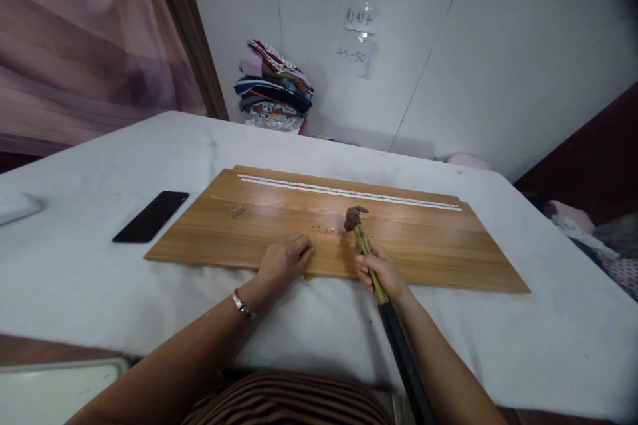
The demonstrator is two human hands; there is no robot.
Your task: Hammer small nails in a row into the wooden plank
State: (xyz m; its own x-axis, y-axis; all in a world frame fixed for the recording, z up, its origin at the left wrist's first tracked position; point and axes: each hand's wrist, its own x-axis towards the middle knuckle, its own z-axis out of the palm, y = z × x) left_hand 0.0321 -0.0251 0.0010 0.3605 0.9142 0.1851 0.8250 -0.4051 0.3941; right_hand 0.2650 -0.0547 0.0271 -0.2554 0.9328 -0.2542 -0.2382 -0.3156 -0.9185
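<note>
My right hand (pixel 379 271) is wrapped round the handle of a claw hammer (pixel 371 259), partway up towards its rusty head. The hammer head is over the wooden board (pixel 428 252), close to a row of small nail heads or holes (pixel 329 230). Left of that row, my left hand (pixel 286 257) rests on the board's near edge with its fingers curled. Whatever those fingers may hold is hidden. A few loose nails (pixel 238 211) lie on the board's left part.
Two pale measuring strips (pixel 349 193) run along the board's far side. A black phone (pixel 152 216) lies left of the board on the white-covered table (pixel 90 279). Folded clothes (pixel 275 86) are stacked by the wall, under paper notes (pixel 353 56).
</note>
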